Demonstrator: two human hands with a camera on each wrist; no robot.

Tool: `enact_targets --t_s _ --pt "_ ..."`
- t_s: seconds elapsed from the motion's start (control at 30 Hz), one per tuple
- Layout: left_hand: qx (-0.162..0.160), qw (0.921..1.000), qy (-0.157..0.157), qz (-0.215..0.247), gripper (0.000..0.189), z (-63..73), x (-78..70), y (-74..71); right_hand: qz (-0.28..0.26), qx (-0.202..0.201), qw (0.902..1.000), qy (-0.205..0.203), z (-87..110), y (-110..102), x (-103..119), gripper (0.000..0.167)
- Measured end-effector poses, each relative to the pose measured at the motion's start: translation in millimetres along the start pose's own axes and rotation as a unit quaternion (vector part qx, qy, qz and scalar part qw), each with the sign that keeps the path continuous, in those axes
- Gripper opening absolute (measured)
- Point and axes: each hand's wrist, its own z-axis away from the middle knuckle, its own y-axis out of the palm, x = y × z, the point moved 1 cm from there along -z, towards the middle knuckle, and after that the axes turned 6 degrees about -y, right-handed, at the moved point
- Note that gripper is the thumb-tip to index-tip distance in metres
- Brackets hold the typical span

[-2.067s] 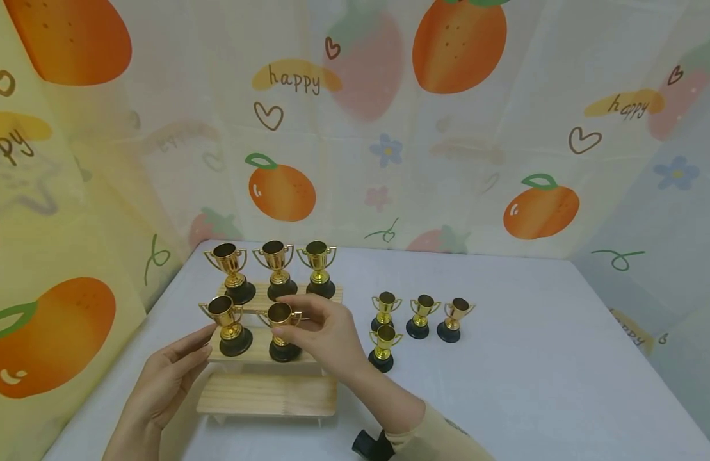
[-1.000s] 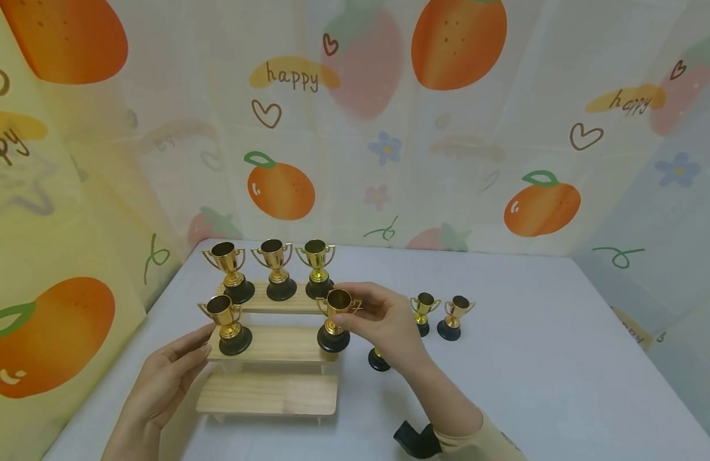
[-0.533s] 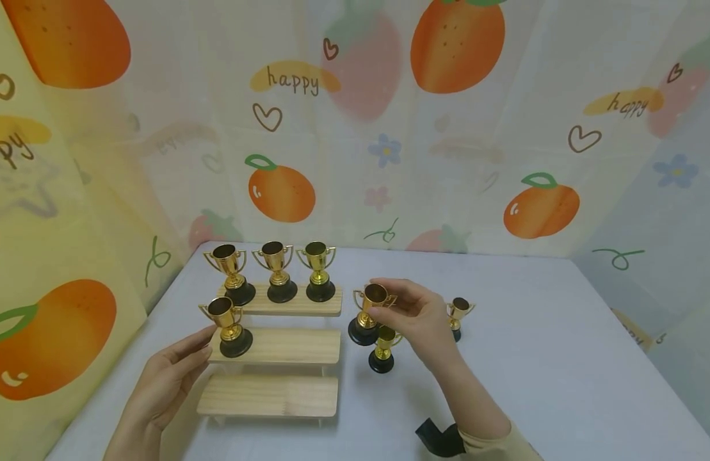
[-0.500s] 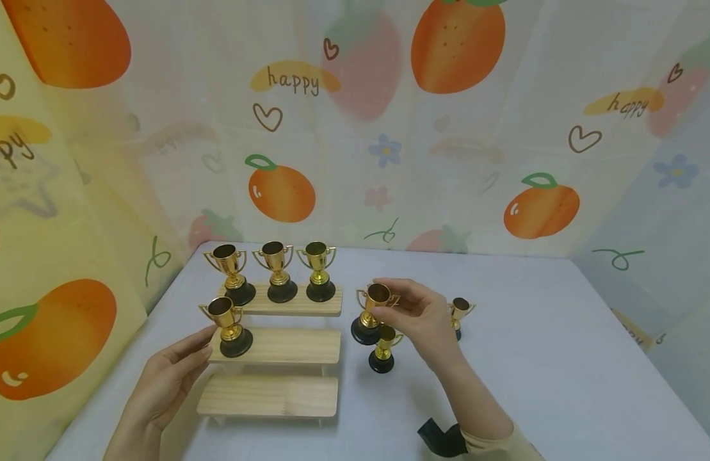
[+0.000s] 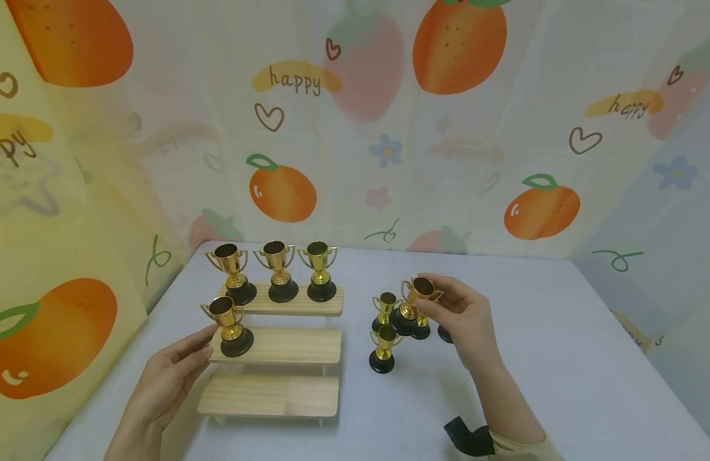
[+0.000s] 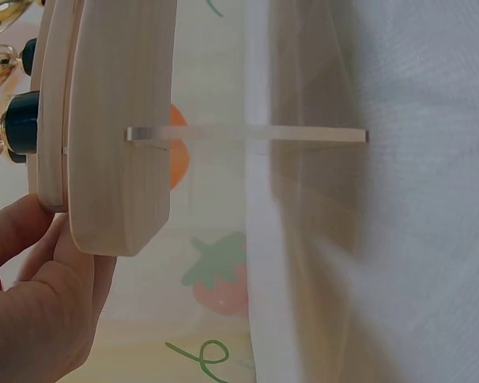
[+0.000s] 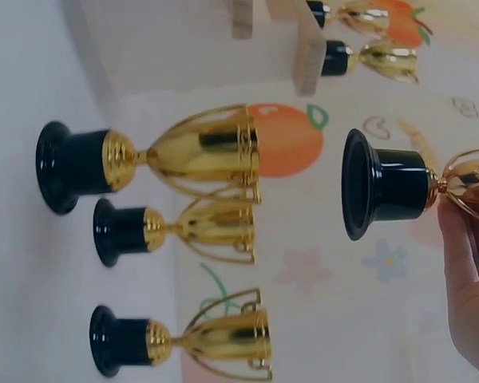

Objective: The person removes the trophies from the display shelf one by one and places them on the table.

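Note:
My right hand [image 5: 463, 315] pinches a small gold trophy cup [image 5: 413, 301] by its cup. In the right wrist view, this trophy [image 7: 403, 183] hangs in the air, its black base clear of the cloth. Below and behind it stand several gold trophies [image 5: 384, 349] on the table, some partly hidden by the held one and my hand. My left hand [image 5: 167, 371] holds the left end of the wooden tiered stand [image 5: 297, 346] between thumb and fingers. One trophy [image 5: 230, 326] stands at the left of the middle tier, and three [image 5: 281, 275] line the top tier. The bottom tier [image 5: 268, 394] is bare wood.
A white cloth covers the table [image 5: 539, 358]. Behind it hangs a fruit-printed curtain [image 5: 447, 160], which also runs along the left side. A black strap piece [image 5: 470, 438] sits at my right sleeve.
My right hand lifted the trophy from the middle tier and carried it right, past the stand, over the trophies on the table. The left hand stayed at the stand's end.

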Motion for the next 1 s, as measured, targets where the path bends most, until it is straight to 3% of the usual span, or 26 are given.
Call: enact_targets --t_s 0.47,0.73,1.0 --pt "-0.002 1.0 -0.001 -0.004 0.032 -1.0 0.7 0.3 0.002 -0.033 0.999 0.03 6.1 -25.6 -22.4 0.041" --pt "-0.007 0.9999 -0.006 -0.008 0.032 -1.8 0.8 -0.7 0.018 0.023 0.998 0.056 9.6 -30.4 -43.0 0.044" --pt "0.001 1.0 0.003 0.001 0.035 -0.3 3.4 -1.2 0.052 0.087 0.9905 0.093 8.5 -32.0 -56.9 0.045"
